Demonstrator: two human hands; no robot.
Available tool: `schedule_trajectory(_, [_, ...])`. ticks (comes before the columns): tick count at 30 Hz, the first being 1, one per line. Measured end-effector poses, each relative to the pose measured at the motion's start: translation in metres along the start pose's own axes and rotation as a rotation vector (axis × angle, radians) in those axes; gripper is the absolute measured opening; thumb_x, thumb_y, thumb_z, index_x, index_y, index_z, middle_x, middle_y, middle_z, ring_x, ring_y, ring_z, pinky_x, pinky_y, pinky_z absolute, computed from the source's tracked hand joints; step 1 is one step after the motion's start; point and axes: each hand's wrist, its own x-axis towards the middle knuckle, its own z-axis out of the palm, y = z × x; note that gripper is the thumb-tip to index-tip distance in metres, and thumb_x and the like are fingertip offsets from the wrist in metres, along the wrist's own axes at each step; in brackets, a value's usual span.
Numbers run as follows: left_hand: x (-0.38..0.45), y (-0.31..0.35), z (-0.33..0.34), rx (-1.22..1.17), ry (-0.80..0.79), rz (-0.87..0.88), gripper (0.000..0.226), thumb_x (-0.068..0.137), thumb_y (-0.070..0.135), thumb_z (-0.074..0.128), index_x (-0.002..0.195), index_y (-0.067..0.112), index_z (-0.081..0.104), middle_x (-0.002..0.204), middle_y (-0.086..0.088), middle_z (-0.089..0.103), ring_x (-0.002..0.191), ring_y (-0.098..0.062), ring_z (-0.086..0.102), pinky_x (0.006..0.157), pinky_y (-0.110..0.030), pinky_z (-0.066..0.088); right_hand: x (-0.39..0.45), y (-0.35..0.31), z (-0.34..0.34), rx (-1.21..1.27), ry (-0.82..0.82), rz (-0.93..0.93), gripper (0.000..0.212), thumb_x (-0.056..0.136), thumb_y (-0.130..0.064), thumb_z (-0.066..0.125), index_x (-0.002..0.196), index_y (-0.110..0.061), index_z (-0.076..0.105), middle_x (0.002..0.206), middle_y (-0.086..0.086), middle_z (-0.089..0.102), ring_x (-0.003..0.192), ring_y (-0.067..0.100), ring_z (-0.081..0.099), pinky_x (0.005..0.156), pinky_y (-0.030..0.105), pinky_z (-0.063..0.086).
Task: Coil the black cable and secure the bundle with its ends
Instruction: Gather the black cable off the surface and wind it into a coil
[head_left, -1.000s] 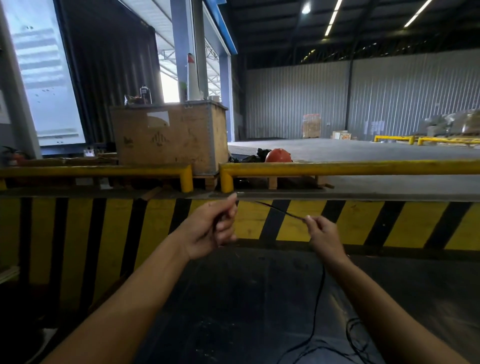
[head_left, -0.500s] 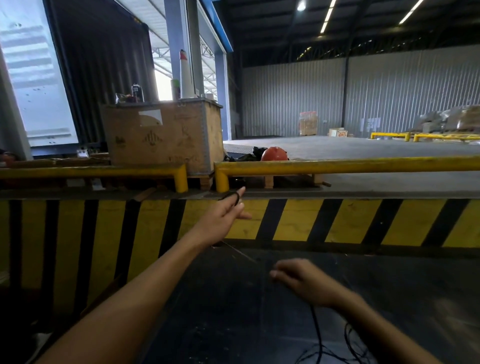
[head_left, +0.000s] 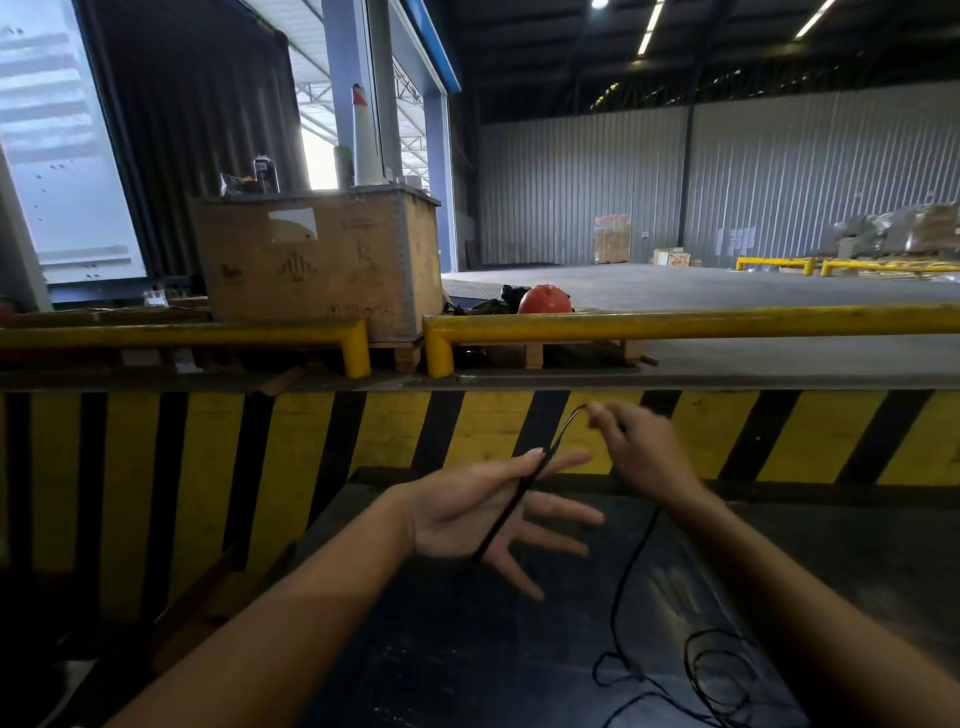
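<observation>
A thin black cable lies across the palm of my left hand, passing between the thumb and the first finger. That hand is palm up with its fingers spread, and the thumb rests on the cable. From there the cable arches up to my right hand, which pinches it at the fingertips, just up and right of the left hand. Below the right wrist the cable drops to a loose tangle on the dark surface at lower right.
I stand at a dark metal platform in front of a yellow-and-black striped wall. Yellow guard rails run above it. Behind them are a wooden crate, an orange helmet and the warehouse floor.
My left hand has dropped back and turned palm up with fingers spread. My right hand has risen from low over the platform to up beside it, bringing the cable across the left palm.
</observation>
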Motion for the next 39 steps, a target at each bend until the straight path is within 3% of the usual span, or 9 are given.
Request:
schedule_trajectory(3, [0.010,0.011,0.010,-0.144,0.003,0.239,0.046,0.093,0.046,0.032,0.138,0.045,0.040,0.148,-0.006,0.042,0.142,-0.034,0.026,0.098,-0.070,0.032,-0.049,0.004,0.051,0.058,-0.362,-0.043,0.018,0.092,-0.030,0.044,0.097,-0.025,0.060,0.103,0.005,0.065,0.093,0.019,0.063,0.081,0.041,0.054])
schedule_trajectory(7, [0.015,0.019,0.003,-0.049,0.390,0.381,0.040,0.095,0.046,0.030,0.133,0.053,0.040,0.154,-0.002,0.031,0.145,-0.029,0.018,0.105,-0.072,0.015,-0.099,-0.025,0.085,0.074,-0.606,-0.137,0.022,0.097,-0.033,0.040,0.092,-0.018,0.055,0.083,0.006,0.063,0.074,0.022,0.060,0.069,0.039,0.048])
schedule_trajectory(13, [-0.016,0.012,-0.026,0.375,0.732,0.219,0.042,0.097,0.046,0.024,0.139,0.050,0.030,0.159,-0.001,0.021,0.147,-0.025,0.014,0.113,-0.061,0.007,-0.060,-0.017,0.018,-0.146,-0.737,-0.134,0.017,0.096,-0.034,0.043,0.085,-0.031,0.055,0.077,-0.011,0.056,0.069,0.000,0.056,0.065,0.020,0.045])
schedule_trajectory(17, [-0.033,0.003,-0.024,0.769,0.561,-0.202,0.046,0.100,0.042,0.024,0.145,0.037,0.027,0.154,-0.002,0.031,0.139,-0.022,0.032,0.108,-0.033,0.025,-0.020,-0.016,-0.041,-0.126,-0.509,-0.166,0.017,0.090,-0.036,0.051,0.081,-0.029,0.063,0.075,-0.003,0.061,0.069,0.008,0.060,0.065,0.027,0.050])
schedule_trajectory(20, [-0.025,-0.008,-0.016,0.866,0.470,-0.408,0.046,0.098,0.045,0.026,0.142,0.036,0.036,0.148,-0.006,0.041,0.118,-0.017,0.048,0.107,-0.040,0.033,0.000,-0.013,-0.062,-0.036,-0.281,-0.197,0.017,0.086,-0.034,0.055,0.082,-0.022,0.066,0.068,-0.003,0.061,0.062,0.007,0.058,0.060,0.026,0.047])
schedule_trajectory(24, [-0.012,-0.007,0.000,0.460,0.222,-0.310,0.044,0.097,0.050,0.025,0.141,0.048,0.029,0.156,-0.006,0.028,0.140,-0.031,0.032,0.103,-0.066,0.031,0.009,0.012,-0.038,-0.087,0.006,-0.084,0.014,0.092,-0.031,0.052,0.084,-0.027,0.062,0.072,-0.001,0.063,0.065,0.013,0.059,0.059,0.030,0.047])
schedule_trajectory(27, [-0.003,0.007,0.017,0.117,0.048,-0.013,0.044,0.094,0.049,0.028,0.137,0.048,0.036,0.147,-0.005,0.043,0.134,-0.030,0.042,0.097,-0.065,0.037,-0.025,0.030,0.004,0.036,-0.164,0.085,0.022,0.096,-0.027,0.043,0.090,-0.028,0.063,0.087,0.003,0.069,0.072,0.018,0.065,0.066,0.036,0.056])
schedule_trajectory(31, [0.018,0.028,0.030,-0.074,0.243,0.360,0.039,0.093,0.047,0.032,0.129,0.051,0.045,0.151,-0.001,0.035,0.140,-0.029,0.031,0.099,-0.070,0.030,-0.110,0.008,0.081,-0.088,-0.617,-0.030,0.036,0.095,-0.041,0.039,0.097,-0.013,0.062,0.103,0.012,0.069,0.095,0.024,0.065,0.083,0.038,0.050])
schedule_trajectory(39, [0.004,0.003,-0.017,0.920,0.681,0.062,0.046,0.100,0.043,0.022,0.145,0.038,0.026,0.156,0.007,0.028,0.143,-0.013,0.023,0.104,-0.029,0.020,-0.084,-0.008,0.034,-0.238,-0.795,-0.093,0.031,0.096,-0.044,0.038,0.082,-0.023,0.057,0.078,-0.002,0.061,0.068,0.011,0.060,0.067,0.034,0.052])
